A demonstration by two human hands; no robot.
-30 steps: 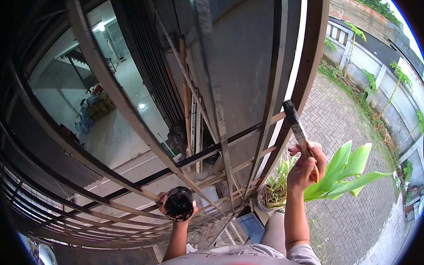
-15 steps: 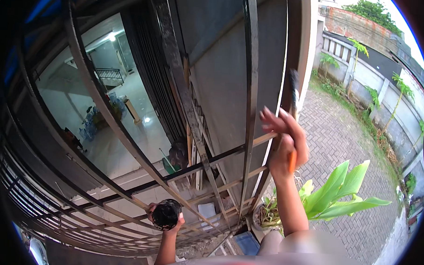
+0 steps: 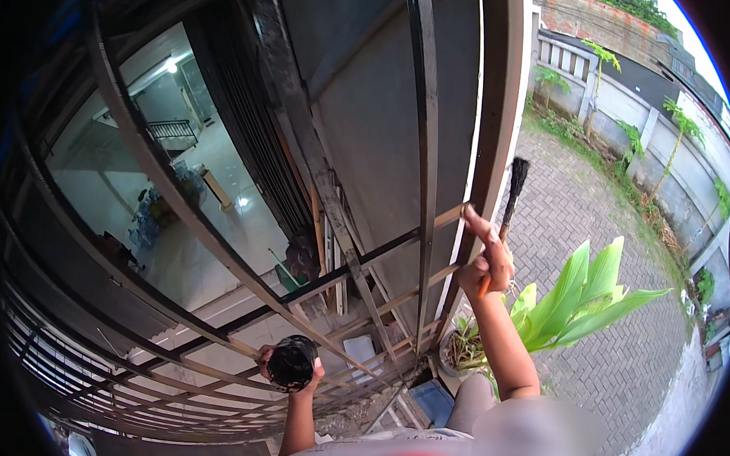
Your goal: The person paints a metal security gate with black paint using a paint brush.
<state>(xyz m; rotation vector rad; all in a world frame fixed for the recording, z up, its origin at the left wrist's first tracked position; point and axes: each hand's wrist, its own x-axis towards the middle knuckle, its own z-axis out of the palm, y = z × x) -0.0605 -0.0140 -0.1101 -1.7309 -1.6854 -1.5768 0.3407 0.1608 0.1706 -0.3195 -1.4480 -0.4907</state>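
One brush [image 3: 514, 189], bristles pointing away, sits in the loosely curled right hand [image 3: 489, 260], nearer the right edge of the grille [image 3: 427, 150]; the left hand [image 3: 316, 376] clasps a blackened cup [image 3: 291, 362].

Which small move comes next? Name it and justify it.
Probably swing the paintbrush in the right hand leftward, laying its bristles on the tan stretch of crossbar: that stretch looks unpainted, while the bar just left of it is black, and the black bristles point up, clear of it.
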